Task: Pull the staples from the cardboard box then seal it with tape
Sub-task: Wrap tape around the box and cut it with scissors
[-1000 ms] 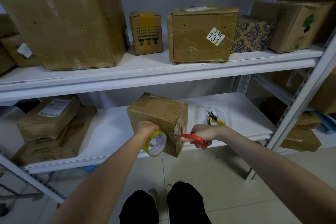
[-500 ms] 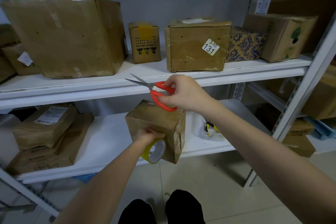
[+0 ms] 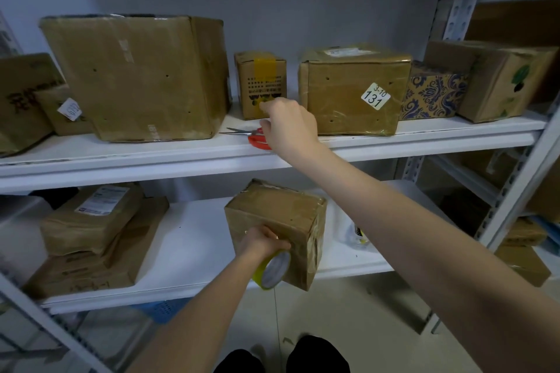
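A small tape-wrapped cardboard box [image 3: 281, 215] stands at the front edge of the lower white shelf [image 3: 194, 239]. My left hand [image 3: 262, 241] grips a yellow tape roll [image 3: 272, 269] and holds it against the box's near face. Red-handled scissors [image 3: 257, 140] lie flat on the upper shelf [image 3: 424, 136], blades pointing left. My right hand [image 3: 288, 124] hovers just over their handles with loosely curled fingers, holding nothing. Yellow-handled pliers [image 3: 359, 233] lie right of the box, mostly hidden by my right forearm.
The upper shelf carries a large box [image 3: 136, 76], a small printed box [image 3: 262, 82], a box labelled 131 [image 3: 351, 94], a blue patterned box [image 3: 433, 91] and another carton [image 3: 503, 82]. Flat parcels [image 3: 91, 221] are stacked on the lower shelf's left. A metal upright [image 3: 521, 179] stands right.
My right hand carried the scissors from beside the small box up to the upper shelf and let them go there. My left hand stayed on the tape roll at the box.
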Tool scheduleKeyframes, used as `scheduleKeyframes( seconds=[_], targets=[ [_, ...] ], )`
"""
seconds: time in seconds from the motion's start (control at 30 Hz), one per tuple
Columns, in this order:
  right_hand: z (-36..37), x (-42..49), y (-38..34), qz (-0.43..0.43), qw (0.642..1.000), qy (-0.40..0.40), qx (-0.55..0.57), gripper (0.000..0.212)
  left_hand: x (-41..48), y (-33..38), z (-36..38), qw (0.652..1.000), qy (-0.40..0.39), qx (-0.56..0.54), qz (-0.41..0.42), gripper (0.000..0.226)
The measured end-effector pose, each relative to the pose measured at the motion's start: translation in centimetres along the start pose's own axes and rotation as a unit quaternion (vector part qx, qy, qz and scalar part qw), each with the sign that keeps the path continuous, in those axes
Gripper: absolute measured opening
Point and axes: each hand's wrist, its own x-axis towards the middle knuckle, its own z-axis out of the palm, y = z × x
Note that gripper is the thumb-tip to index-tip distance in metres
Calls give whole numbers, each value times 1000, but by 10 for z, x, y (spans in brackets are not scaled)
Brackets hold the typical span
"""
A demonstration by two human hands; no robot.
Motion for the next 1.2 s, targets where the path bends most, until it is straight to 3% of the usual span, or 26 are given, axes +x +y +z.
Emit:
scheduleKeyframes(
  seconds=[0.07,0.13,0.17,0.23,0.3,0.37,0.57,0.7,1.07,1.2],
  targets=[
    [3,-22,3,-142,983,103,53,22,-2,0,1,1000,4,-4,4,33],
    [15,-57,9,-257,957,103,90,18,-2,0,0,1000,7,-7,12,33],
    [24,-76,12,-270,957,70,75,18,-3,0,-1,1000,8,-2,23,33],
    [48,-108,24,-206,977,-55,7,21,-4,0,0,999,0,10,40,28],
    [74,-129,41,-92,970,-215,-62,31,-2,-1,1,999,0,1,41,17],
    [91,-140,52,-30,957,-283,-62,46,-1,-2,2,999,8,3,45,14],
    [108,-140,62,-44,969,-222,-98,41,-12,-12,-10,989,42,131,45,18],
    [113,-144,61,-56,975,-190,-104,43,-10,-26,-21,995,56,76,43,10],
    [119,-135,80,-187,948,-217,-140,66,-16,-23,-76,986,138,-49,80,14],
    [118,-125,100,-240,947,-174,-123,55,-25,-17,-91,986,137,-64,66,20]
  ],
)
